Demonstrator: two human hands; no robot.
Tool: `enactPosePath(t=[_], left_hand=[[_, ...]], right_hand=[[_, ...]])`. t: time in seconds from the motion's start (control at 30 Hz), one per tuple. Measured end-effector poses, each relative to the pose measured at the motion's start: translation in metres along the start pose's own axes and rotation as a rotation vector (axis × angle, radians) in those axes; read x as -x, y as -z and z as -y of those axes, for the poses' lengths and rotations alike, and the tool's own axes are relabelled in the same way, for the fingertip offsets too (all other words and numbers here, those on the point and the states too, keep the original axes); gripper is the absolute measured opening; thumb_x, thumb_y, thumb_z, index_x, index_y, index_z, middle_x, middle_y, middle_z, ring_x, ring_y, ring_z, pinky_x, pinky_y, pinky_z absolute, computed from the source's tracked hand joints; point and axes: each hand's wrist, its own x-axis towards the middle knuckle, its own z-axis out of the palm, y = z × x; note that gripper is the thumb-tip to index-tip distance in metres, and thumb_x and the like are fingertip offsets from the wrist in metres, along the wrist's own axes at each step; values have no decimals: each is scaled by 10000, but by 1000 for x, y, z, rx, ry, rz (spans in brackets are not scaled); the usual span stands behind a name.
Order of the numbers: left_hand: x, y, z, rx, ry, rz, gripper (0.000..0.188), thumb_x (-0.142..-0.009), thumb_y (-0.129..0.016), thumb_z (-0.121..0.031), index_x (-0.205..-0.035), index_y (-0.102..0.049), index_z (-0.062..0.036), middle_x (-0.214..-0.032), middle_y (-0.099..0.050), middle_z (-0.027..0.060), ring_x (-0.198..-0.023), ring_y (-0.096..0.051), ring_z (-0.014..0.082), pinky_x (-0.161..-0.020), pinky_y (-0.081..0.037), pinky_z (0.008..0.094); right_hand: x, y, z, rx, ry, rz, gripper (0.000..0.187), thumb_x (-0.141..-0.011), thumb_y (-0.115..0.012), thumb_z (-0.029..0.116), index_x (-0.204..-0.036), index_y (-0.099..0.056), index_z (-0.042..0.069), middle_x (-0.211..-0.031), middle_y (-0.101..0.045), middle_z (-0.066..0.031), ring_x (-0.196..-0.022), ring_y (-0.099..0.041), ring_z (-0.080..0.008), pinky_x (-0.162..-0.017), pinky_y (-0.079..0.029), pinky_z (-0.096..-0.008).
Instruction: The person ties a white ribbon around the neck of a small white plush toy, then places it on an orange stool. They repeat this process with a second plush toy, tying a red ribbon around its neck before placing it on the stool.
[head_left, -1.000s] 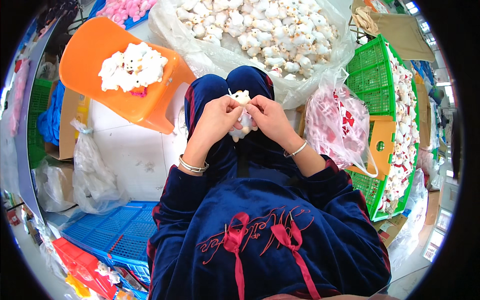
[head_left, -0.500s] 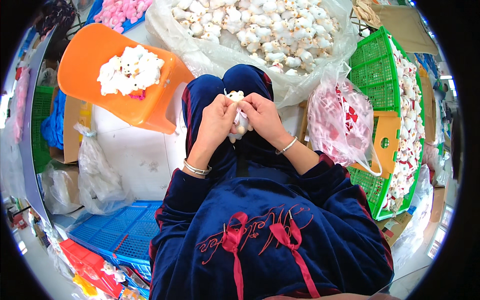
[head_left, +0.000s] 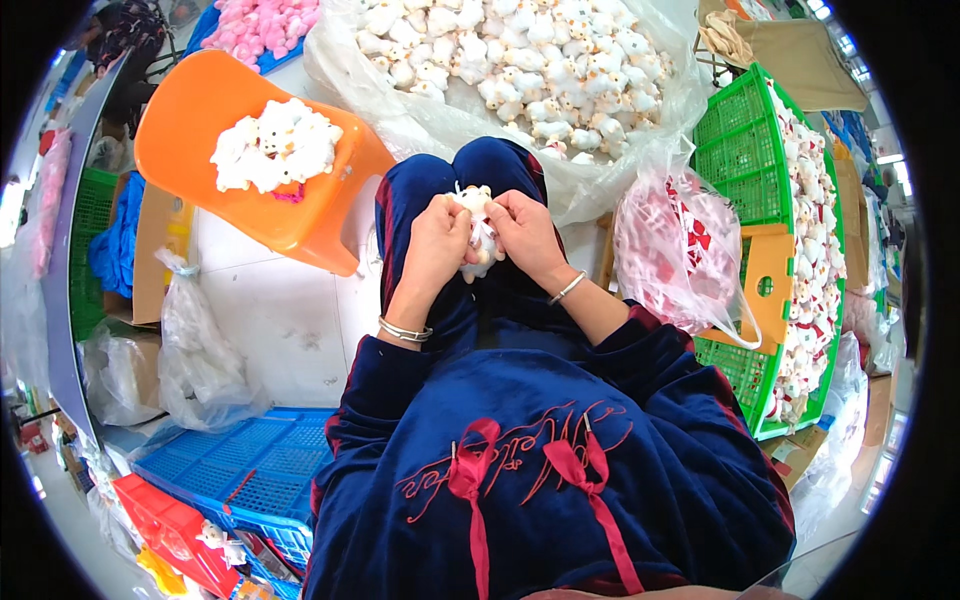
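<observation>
Over my lap I hold a small white plush toy (head_left: pixel 484 264) with light brown patches on its head. My left hand (head_left: pixel 438 242) is closed on one side of it, with thumb and fingers at its neck. From the other side my right hand (head_left: pixel 528 238) pinches at the same spot. A thin pale ribbon (head_left: pixel 484 228) shows at the neck between my hands. Whether each fingertip grips ribbon or fur, I cannot tell.
Ahead lies a clear plastic sheet (head_left: pixel 335 75) heaped with white plush toys. An orange chair (head_left: pixel 190 110) at left bears several more. To my right are a plastic bag (head_left: pixel 680 250) of pink-white ribbons and a green crate (head_left: pixel 740 150) of toys. A blue crate (head_left: pixel 240 460) stands lower left.
Both hands keep the toy at nearly the same place, with small finger shifts at its neck. More of the pale ribbon shows now. The whole view has shifted slightly.
</observation>
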Motion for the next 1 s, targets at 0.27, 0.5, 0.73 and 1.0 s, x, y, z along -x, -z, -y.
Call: enactPosePath(t=[0.27, 0.5, 0.73, 1.0], left_hand=[[33, 60, -1, 33, 139, -20, 360, -1085, -501, -309, -1153, -646, 15, -816, -745, 95, -437, -567, 95, -407, -435, 235], [51, 39, 22, 34, 6, -159, 239, -1052, -588, -163, -1168, -656, 34, -812, -712, 49, -499, -541, 55, -477, -427, 191], [56, 32, -14, -238, 3, 50, 558, -895, -797, -230, -1301, -594, 95, -883, -735, 125, -598, -674, 145, -590, -539, 277], [40, -6, 8, -545, -236, -56, 540, -797, -838, -194, -1249, -614, -3, -1160, -693, 201, -1051, -692, 392, -899, -552, 427]], right_hand=[[3, 58, 4, -83, -241, 127, 420, -1107, -476, 356, -967, -638, -5, -767, -703, -92, -436, -493, -83, -425, -384, -223], [15, 58, -11, -118, -133, 111, 314, -1094, -510, 255, -945, -637, 9, -734, -668, -60, -445, -482, -72, -433, -381, -232], [20, 59, -10, -150, -95, 96, 261, -1083, -532, 230, -957, -648, 33, -720, -653, -30, -469, -480, -51, -435, -367, -218], [27, 55, 8, 226, 66, 240, 383, -884, -789, 330, -1076, -658, 26, -892, -707, -107, -788, -681, -205, -721, -543, -351]])
